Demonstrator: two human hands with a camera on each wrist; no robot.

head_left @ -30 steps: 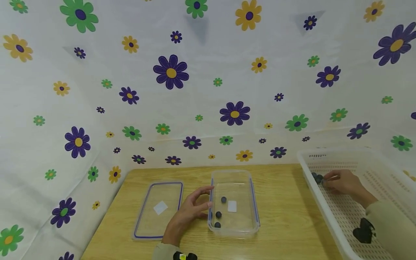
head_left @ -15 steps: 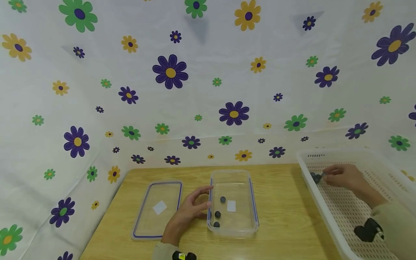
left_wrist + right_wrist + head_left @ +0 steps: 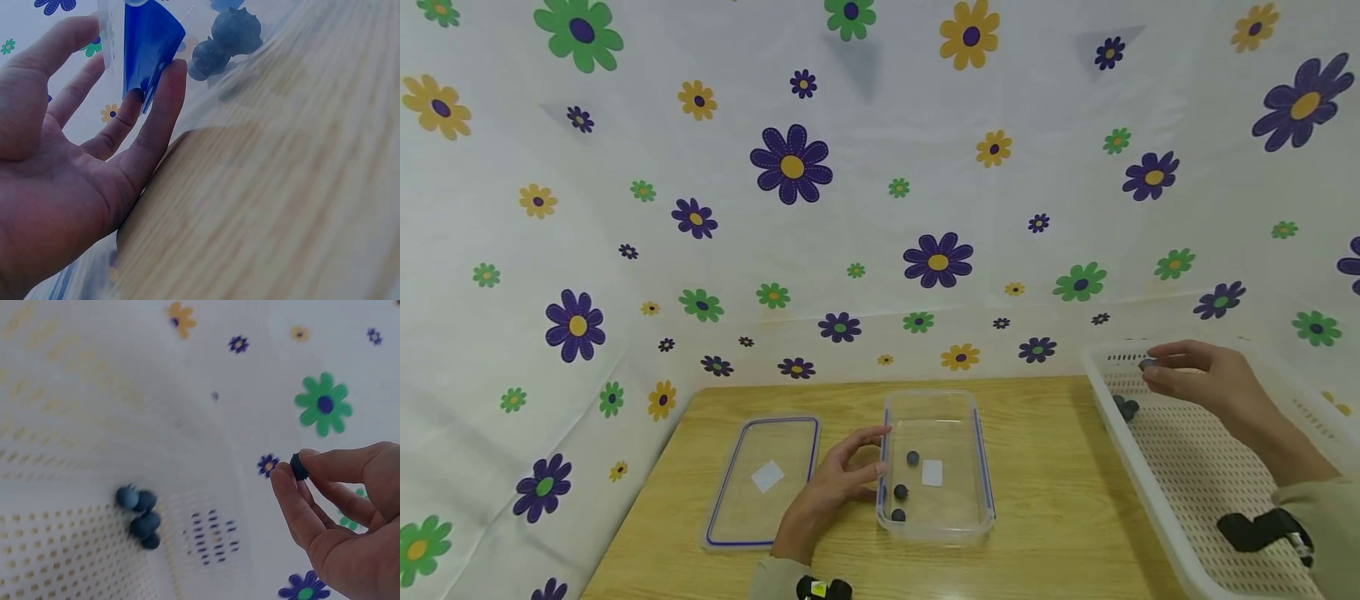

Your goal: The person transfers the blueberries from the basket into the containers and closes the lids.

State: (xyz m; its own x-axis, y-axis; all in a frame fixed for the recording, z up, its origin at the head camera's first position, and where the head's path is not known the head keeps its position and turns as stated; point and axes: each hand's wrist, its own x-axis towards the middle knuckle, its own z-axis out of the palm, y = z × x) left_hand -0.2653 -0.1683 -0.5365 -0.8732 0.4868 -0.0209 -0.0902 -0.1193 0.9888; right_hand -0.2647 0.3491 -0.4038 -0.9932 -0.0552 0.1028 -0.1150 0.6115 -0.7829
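My right hand [image 3: 1213,385] pinches one blueberry [image 3: 299,467] between thumb and fingertips, above the far left part of the white basket [image 3: 1157,500]. Below it, against the basket's left wall, lie several more blueberries [image 3: 145,519]. At the middle of the table stands a clear plastic container [image 3: 951,437] with blue side latches. A few dark blueberries [image 3: 900,492] sit on its left side. My left hand [image 3: 831,487] rests against the container's left wall. In the left wrist view, its fingers touch the blue latch [image 3: 147,53].
A clear lid [image 3: 748,508] with a blue seal lies flat left of the container. The wooden table [image 3: 1037,492] spans between container and basket. A flower-print sheet [image 3: 865,225] hangs close behind the table and basket.
My right hand has lifted a blueberry out of the cluster in the basket, up and slightly away from the wall. The left hand and container have stayed in place.
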